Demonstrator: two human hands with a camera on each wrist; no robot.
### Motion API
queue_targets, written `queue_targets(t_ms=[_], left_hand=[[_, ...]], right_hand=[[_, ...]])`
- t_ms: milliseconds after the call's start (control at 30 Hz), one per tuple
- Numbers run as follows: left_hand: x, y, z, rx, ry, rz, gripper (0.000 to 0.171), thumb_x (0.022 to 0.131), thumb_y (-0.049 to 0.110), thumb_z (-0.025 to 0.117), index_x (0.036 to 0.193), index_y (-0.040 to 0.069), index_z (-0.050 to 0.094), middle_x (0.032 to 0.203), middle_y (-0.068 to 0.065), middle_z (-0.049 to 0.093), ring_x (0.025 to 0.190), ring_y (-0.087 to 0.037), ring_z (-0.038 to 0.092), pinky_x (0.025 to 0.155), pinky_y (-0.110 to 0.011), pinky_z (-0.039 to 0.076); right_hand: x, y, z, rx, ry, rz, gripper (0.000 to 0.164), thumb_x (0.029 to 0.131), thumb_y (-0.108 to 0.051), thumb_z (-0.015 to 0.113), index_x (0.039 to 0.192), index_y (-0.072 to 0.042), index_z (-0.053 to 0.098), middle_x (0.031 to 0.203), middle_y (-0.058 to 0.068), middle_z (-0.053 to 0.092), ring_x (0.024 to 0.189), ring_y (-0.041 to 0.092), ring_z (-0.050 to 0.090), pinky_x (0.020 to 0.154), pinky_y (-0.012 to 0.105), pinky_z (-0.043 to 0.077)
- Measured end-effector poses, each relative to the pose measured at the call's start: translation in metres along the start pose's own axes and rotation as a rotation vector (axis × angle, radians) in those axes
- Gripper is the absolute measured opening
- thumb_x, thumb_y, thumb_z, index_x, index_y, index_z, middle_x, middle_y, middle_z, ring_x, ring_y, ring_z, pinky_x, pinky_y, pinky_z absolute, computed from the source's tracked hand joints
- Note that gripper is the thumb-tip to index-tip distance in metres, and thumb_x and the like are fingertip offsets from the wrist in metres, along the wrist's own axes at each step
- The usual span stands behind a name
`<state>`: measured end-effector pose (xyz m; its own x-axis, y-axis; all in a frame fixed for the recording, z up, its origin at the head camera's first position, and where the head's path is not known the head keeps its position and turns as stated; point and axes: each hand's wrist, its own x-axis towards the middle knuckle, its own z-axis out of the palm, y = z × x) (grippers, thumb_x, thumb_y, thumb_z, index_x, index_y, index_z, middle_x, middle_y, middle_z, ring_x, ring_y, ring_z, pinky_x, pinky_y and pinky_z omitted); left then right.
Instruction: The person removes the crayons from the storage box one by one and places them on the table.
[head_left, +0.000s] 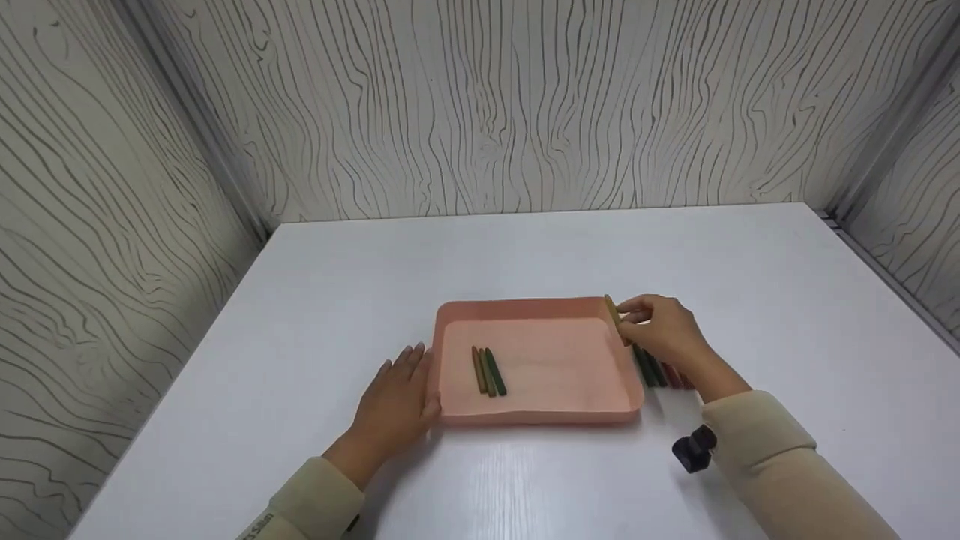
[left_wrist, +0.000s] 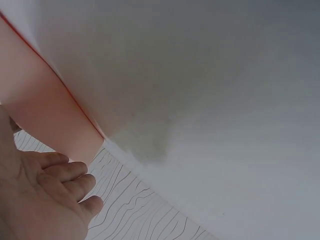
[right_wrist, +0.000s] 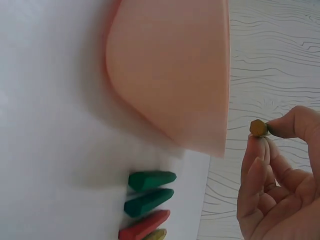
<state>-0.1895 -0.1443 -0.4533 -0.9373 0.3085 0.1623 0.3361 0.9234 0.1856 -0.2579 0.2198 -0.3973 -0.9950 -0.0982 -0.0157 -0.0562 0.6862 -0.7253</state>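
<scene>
A shallow pink tray (head_left: 555,416) stands on the white table, with two brownish-yellow crayons (head_left: 480,371) and a dark green crayon (head_left: 496,373) lying side by side in its left part. My left hand (head_left: 397,397) rests against the tray's left side with straight, relaxed fingers; the left wrist view shows its palm beside the pink wall. My right hand (head_left: 664,330) pinches a yellow crayon (right_wrist: 258,128) between thumb and fingertips, above the tray's right rim. Under that hand, green crayons (right_wrist: 151,180) and a red crayon (right_wrist: 144,226) lie on the table outside the tray.
The tip of another yellow crayon (right_wrist: 159,234) shows beside the red one. The white table (head_left: 360,270) ends at a wood-grain patterned wall (head_left: 487,112) behind, with similar panels at left and right. A black device (head_left: 694,450) sits at the right cuff.
</scene>
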Motion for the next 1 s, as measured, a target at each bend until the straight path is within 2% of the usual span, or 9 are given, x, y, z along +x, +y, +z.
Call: queue_targets(t_ms=[200,367,500,800,1000], left_hand=[[0.0,0.0,-0.001,0.008,0.011,0.006,0.057,0.095,0.027,0.045,0.14,-0.006,0.04,0.145,-0.02,0.04,0.135,-0.034,0.033,0.108,-0.05,0.027],[0.0,-0.001,0.0,0.01,0.013,0.011,0.056,0.095,0.027,0.045,0.14,-0.006,0.04,0.144,-0.02,0.04,0.135,-0.035,0.034,0.108,-0.05,0.027],[0.001,-0.001,0.0,0.007,0.004,0.012,0.056,0.095,0.027,0.045,0.14,-0.006,0.04,0.145,-0.02,0.039,0.135,-0.035,0.033,0.108,-0.05,0.027],[0.0,-0.001,-0.001,-0.013,0.009,0.012,0.056,0.094,0.027,0.046,0.139,-0.007,0.04,0.144,-0.021,0.039,0.135,-0.036,0.033,0.108,-0.05,0.027],[0.0,-0.002,0.0,-0.027,0.029,0.021,0.056,0.094,0.026,0.046,0.139,-0.007,0.041,0.144,-0.021,0.04,0.134,-0.036,0.034,0.108,-0.05,0.027]], right_hand=[[-0.004,0.019,-0.014,-0.028,0.006,0.038,0.038,0.088,-0.016,0.055,0.122,0.001,0.059,0.109,0.018,0.064,0.087,0.025,0.064,0.076,0.041,0.051],[-0.008,0.033,-0.023,-0.046,0.016,0.075,0.04,0.089,-0.016,0.054,0.124,0.003,0.057,0.111,0.021,0.063,0.092,0.03,0.062,0.081,0.051,0.05],[-0.011,0.042,-0.03,-0.055,0.022,0.108,0.04,0.089,-0.017,0.054,0.124,0.004,0.056,0.114,0.024,0.06,0.096,0.033,0.06,0.082,0.047,0.051],[-0.019,0.066,-0.043,-0.069,0.033,0.129,0.043,0.089,-0.019,0.058,0.123,0.007,0.056,0.107,0.022,0.063,0.087,0.027,0.064,0.076,0.04,0.051],[-0.024,0.083,-0.05,-0.095,0.001,0.151,0.045,0.088,-0.017,0.056,0.124,0.009,0.054,0.102,0.019,0.066,0.087,0.028,0.064,0.076,0.044,0.048]])
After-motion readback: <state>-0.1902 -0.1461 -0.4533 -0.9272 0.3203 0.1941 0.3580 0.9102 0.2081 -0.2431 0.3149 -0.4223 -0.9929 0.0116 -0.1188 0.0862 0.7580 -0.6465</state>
